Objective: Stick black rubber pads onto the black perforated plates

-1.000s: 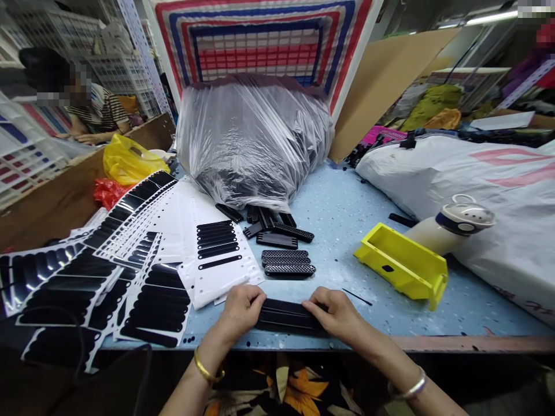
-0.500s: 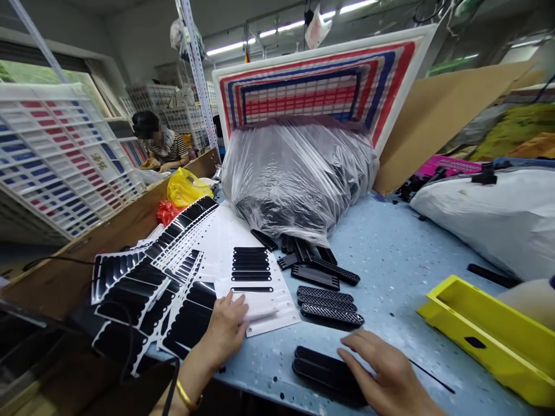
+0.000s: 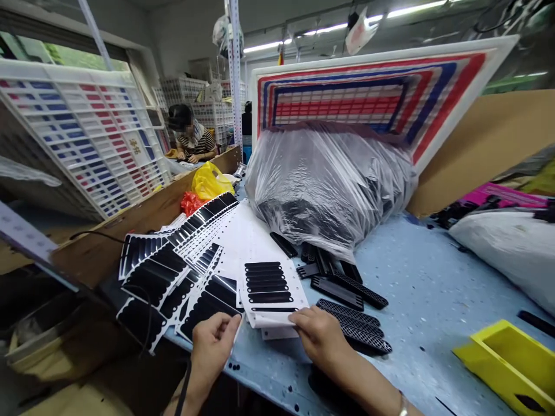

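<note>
I see my right hand [image 3: 318,335] closed with its fingertips on the near edge of the white sheet [image 3: 299,293], which carries a column of black strips [image 3: 266,283]. This sheet lies on the worktop [image 3: 403,271], at eleven o'clock from this hand. The left hand [image 3: 212,344] has its fingers curled together; whether something is between them, I cannot tell. Black lattice pieces [image 3: 353,323] rest at two o'clock from the right hand, the yellow bin [image 3: 489,352] at three.
</note>
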`<state>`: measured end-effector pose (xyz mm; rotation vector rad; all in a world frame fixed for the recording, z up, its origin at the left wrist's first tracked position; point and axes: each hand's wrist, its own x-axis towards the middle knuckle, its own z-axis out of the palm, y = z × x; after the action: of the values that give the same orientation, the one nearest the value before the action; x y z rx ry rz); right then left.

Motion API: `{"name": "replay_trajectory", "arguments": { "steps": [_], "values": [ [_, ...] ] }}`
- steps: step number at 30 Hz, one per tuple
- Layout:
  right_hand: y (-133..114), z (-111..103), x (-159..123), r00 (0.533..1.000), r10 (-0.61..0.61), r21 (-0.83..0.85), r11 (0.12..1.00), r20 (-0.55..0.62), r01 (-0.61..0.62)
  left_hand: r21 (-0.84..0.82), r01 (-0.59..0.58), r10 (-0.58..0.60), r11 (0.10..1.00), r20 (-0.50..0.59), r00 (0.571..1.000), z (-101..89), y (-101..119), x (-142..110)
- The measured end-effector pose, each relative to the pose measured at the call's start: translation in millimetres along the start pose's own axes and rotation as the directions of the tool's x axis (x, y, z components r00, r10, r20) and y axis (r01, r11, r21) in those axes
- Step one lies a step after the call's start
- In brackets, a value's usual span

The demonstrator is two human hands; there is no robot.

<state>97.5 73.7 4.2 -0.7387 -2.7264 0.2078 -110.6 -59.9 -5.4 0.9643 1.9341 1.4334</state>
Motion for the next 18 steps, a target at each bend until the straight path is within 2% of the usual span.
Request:
{"name": "replay_trajectory", "arguments": {
  "steps": [1,2,3,4,5,7,11,14,16,18],
  "values": [
    [3,1,-4,0.997,-0.033,0.025,0.999,-0.066,0.034,-0.120,0.158,-0.148,0.980,0.084,0.985,0.6,2,0],
    [4,2,-7,0.990,-0.070,0.047,0.996,-0.119,0.076,-0.229,0.285,-0.245,0.931,0.188,0.951,3.7,5,0],
    [4,3,-10,0.981,-0.109,0.061,0.991,-0.159,0.120,-0.321,0.377,-0.293,0.869,0.282,0.914,8.5,8,0],
    [3,4,-13,0.971,-0.145,0.068,0.985,-0.190,0.160,-0.394,0.420,-0.292,0.817,0.346,0.892,14.2,12,0],
    [1,5,-15,0.961,-0.174,0.069,0.979,-0.213,0.193,-0.452,0.435,-0.272,0.779,0.381,0.884,19.9,15,0],
    [-5,3,-20,0.952,-0.208,0.067,0.971,-0.224,0.228,-0.529,0.416,-0.228,0.739,0.385,0.894,29.0,22,0],
    [-21,-15,-24,0.983,-0.125,0.072,0.988,-0.138,0.135,-0.575,0.403,-0.251,0.712,0.327,0.911,36.3,28,0],
    [-28,-22,-18,0.973,-0.057,0.057,0.996,-0.223,0.072,-0.631,0.406,-0.243,0.661,0.331,0.912,39.6,29,0],
    [-31,-17,-9,0.955,-0.027,0.096,0.994,-0.296,0.058,-0.657,0.378,-0.208,0.652,0.325,0.923,42.9,31,0],
    [-33,-6,2,0.952,0.043,0.209,0.978,-0.302,0.022,-0.657,0.341,-0.151,0.672,0.329,0.932,46.1,33,0]
  ]
}}
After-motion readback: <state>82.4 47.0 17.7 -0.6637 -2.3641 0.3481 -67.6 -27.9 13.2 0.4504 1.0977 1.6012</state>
